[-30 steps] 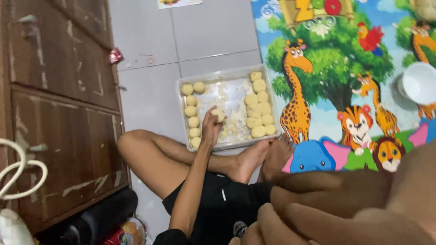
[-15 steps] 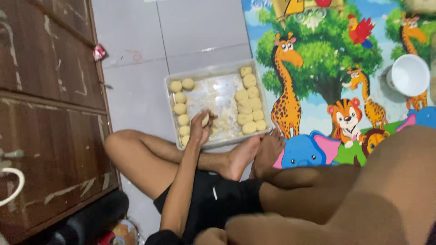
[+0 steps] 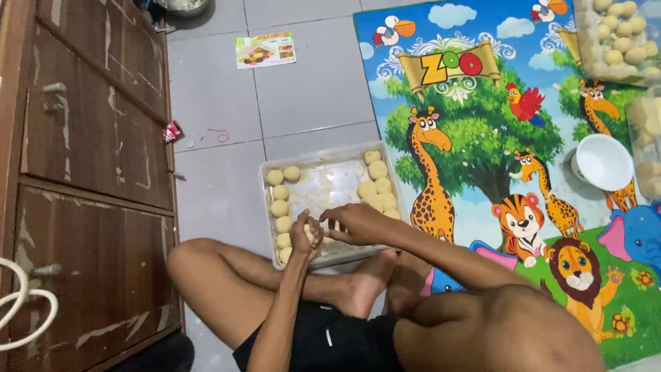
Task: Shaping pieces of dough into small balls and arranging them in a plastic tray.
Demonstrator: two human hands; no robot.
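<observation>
A clear rectangular tray (image 3: 265, 180) lies on the grey tiled floor in front of my crossed legs. Pale dough balls (image 3: 377, 187) line its left and right sides, and its middle is bare and floury. My left hand (image 3: 303, 238) is over the tray's near left part, closed around a dough ball (image 3: 309, 231). My right hand (image 3: 358, 224) reaches in from the right, palm down over the tray's near edge. Its fingers point at the left hand and almost touch it. What lies under its fingers is hidden.
A dark wooden cabinet (image 3: 82, 172) stands along the left. A colourful animal play mat (image 3: 482, 138) covers the floor on the right. On it are a white bowl (image 3: 604, 162) and trays of dough balls (image 3: 620, 34). A leaflet (image 3: 265, 49) lies on the far tiles.
My right hand has come onto the tray beside my left hand; before, only the left hand was there. The view has tilted, showing more of the floor and mat.
</observation>
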